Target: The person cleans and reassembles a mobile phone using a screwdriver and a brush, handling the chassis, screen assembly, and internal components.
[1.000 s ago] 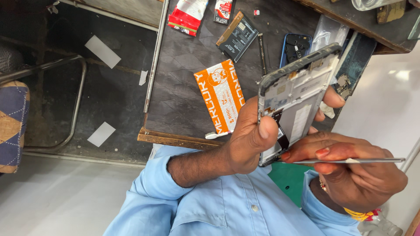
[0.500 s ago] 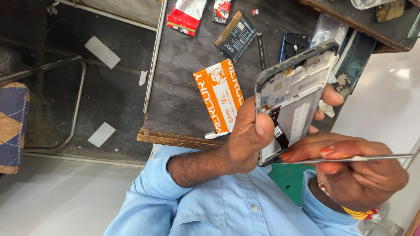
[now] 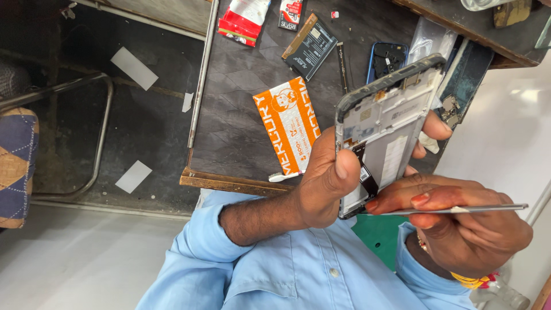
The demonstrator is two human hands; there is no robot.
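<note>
From the head camera, the left hand (image 3: 324,183) holds an opened phone frame (image 3: 385,126) upright above the tabletop (image 3: 241,120), its grip clenched around the frame with the thumb pressed on the near edge and fingertips showing past the far edge; the frame's inner side faces the camera, showing a pale metal plate and a dark flex strip near the thumb. The right hand (image 3: 465,221) grasps thin metal tweezers (image 3: 453,210), fingers closed on them, the tips lying at the lower end of the frame, touching or just beside the dark strip; I cannot tell which. On the dark tabletop beyond lie an orange-and-white packet (image 3: 287,123), a small white brush (image 3: 285,177) at its near end, a black phone battery (image 3: 313,49), a red-and-white packet (image 3: 244,20) and a blue-rimmed phone shell (image 3: 385,60); all lie well apart from the hands. A light blue shirt (image 3: 298,270) fills the lower part; a patterned cushion (image 3: 17,166) sits at the far left, on a metal-framed seat.
</note>
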